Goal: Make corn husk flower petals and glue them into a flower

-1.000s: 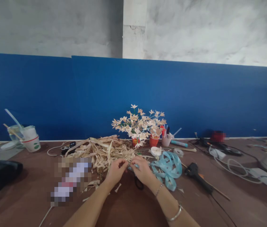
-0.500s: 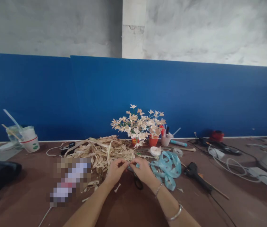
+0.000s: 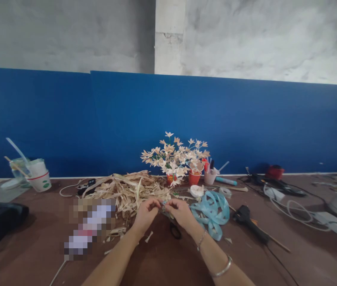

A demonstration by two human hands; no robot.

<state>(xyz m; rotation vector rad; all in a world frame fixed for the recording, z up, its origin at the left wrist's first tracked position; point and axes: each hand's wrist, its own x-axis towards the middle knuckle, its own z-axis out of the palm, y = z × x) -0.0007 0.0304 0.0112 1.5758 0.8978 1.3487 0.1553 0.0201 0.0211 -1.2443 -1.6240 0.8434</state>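
2 hands (image 3: 180,212), 2 brclts (image 3: 225,269), 1 glue gun (image 3: 252,226), 1 blu ribbon pile (image 3: 213,210)

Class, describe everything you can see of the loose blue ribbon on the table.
The light-blue ribbon looks thin, flat and slightly glossy, perhaps plastic. It lies in tangled, overlapping loops on the brown table, to the right of the right hand. Whether it joins the blue bit at the fingertips cannot be told.

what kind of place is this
Probably a craft workspace, judging by the pale, handmade-looking flowers, the heap of dry strips in front of them, and the black tool at the right that looks like a glue gun.
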